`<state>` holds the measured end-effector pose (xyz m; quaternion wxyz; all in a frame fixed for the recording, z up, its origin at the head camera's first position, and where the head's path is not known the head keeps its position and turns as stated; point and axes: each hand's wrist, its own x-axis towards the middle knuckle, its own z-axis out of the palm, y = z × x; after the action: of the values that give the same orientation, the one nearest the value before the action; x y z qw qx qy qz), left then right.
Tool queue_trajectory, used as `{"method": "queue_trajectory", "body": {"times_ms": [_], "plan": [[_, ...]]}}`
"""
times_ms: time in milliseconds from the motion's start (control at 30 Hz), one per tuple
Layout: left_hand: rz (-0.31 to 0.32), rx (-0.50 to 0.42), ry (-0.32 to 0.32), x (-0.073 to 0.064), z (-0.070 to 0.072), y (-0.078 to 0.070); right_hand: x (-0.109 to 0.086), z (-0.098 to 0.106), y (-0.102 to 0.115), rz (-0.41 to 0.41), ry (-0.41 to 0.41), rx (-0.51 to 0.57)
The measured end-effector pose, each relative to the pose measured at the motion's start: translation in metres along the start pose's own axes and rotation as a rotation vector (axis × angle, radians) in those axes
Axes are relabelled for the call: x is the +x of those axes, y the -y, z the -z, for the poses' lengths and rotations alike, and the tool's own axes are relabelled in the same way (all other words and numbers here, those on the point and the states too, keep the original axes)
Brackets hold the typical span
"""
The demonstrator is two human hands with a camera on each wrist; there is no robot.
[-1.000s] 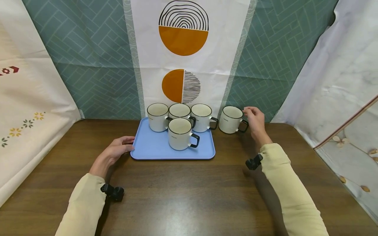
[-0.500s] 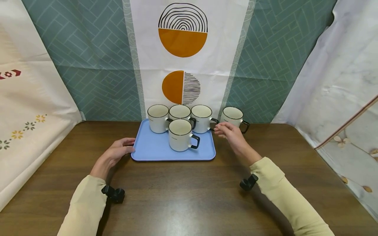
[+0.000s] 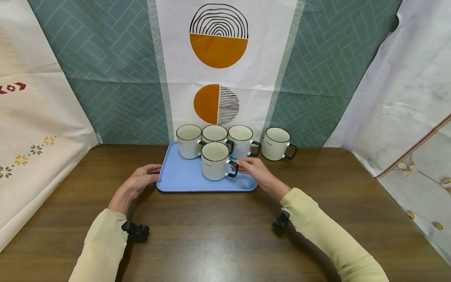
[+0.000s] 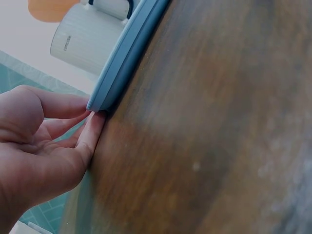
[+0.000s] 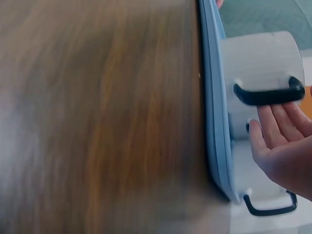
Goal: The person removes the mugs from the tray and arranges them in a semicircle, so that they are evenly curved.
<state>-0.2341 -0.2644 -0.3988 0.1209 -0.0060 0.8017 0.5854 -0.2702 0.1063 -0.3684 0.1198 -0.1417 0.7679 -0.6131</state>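
Note:
Several white mugs with dark rims and black handles stand on a blue tray (image 3: 176, 178). The front mug (image 3: 214, 166) has its handle turned right. My right hand (image 3: 255, 170) is at that handle. In the right wrist view, its fairly straight fingers (image 5: 275, 126) reach behind the handle (image 5: 268, 96), not curled round it; whether they touch is unclear. My left hand (image 3: 139, 180) holds the tray's left edge. In the left wrist view, thumb and fingers pinch the tray corner (image 4: 105, 97).
Another white mug (image 3: 276, 145) stands on the wooden table (image 3: 211, 235) to the right of the tray. Three mugs form a back row on the tray, close to the patterned cloth (image 3: 123, 98) behind the table.
My right hand has left the mug at the right and moved left and slightly nearer, to the front mug's handle. The left hand stays at the tray; the mugs have not moved.

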Motion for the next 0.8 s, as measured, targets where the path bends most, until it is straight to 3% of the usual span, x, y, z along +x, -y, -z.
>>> {"method": "queue_trajectory", "body": {"times_ms": [367, 800], "plan": [[-0.018, -0.009, -0.001, -0.001, -0.001, -0.002, 0.009, -0.021, -0.001, 0.044, 0.076, 0.041], [-0.014, -0.015, -0.002, -0.003, -0.002, -0.002, 0.011, -0.029, -0.006, 0.043, 0.023, 0.097]]}}
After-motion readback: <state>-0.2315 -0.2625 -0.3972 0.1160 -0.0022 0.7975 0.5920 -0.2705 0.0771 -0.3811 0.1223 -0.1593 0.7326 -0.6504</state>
